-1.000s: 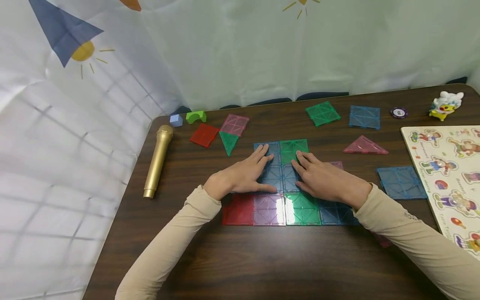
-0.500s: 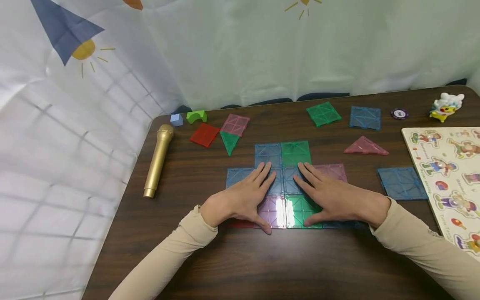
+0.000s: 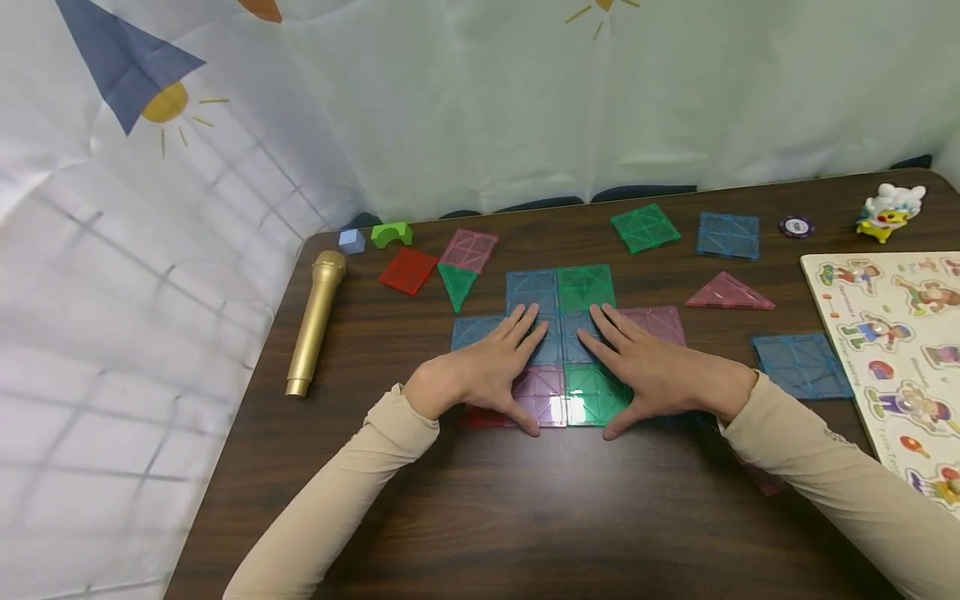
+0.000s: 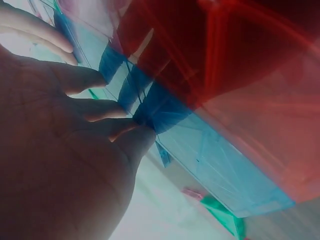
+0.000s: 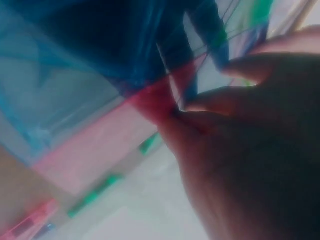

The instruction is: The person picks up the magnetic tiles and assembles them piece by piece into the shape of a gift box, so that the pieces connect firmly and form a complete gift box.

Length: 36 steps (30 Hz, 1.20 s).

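A flat sheet of see-through magnetic tiles lies mid-table, joined edge to edge. Its top row has a blue tile (image 3: 530, 287) and a green tile (image 3: 585, 286); lower down are a purple tile (image 3: 547, 392) and another green tile (image 3: 591, 404). My left hand (image 3: 480, 371), fingers spread, rests on the left part, partly covering a blue tile (image 4: 225, 175) and a red tile (image 4: 260, 60). Spread over the right part, my right hand (image 3: 660, 375) touches the middle tiles and partly hides a pink tile (image 5: 95, 155) and a blue tile (image 5: 70, 65).
Loose tiles lie around: red (image 3: 408, 271), green (image 3: 645, 227), blue (image 3: 802, 367) and a pink triangle (image 3: 730, 292). A gold microphone (image 3: 315, 325) is at left, a picture puzzle board (image 3: 825, 312) at right. A small figurine (image 3: 891, 212) stands behind the board.
Both hands first drew back toward the near edge of the tile sheet, thumbs spreading. Since half a second ago, the whole sheet has slid a little away from me with the hands.
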Motion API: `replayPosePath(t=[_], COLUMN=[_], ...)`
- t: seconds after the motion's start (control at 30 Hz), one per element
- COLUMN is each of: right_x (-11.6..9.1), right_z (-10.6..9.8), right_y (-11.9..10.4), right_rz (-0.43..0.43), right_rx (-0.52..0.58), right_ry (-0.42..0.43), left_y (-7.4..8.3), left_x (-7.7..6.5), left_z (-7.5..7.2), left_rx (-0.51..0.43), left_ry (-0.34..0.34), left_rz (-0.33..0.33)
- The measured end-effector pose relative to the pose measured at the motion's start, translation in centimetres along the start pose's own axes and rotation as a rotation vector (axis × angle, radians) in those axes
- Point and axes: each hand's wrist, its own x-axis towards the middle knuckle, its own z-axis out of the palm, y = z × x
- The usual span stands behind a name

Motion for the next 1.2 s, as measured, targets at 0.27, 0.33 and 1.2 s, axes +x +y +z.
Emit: replayPosePath(t=[0.27,0.33,1.2], right_x=[0.2,0.2,0.1], right_z=[-0.2,-0.3,-0.2], right_y=[0.1,0.0,0.1], right_rz=[0.021,0.022,0.035], right_rx=[0.009,0.007,0.018], right_ry=[-0.017,-0.017,-0.024], left_y=[-1.8,-3.3,-15.8], left_x=[0.4,0.3,-3.6], left_z=[-1.4,-2.3,-3.0], left_rx=[-0.126,-0.17,-0.111], left_ry=[0.024,0.097,0.541], left_rz=[-0.008,-0.041,-0.62])
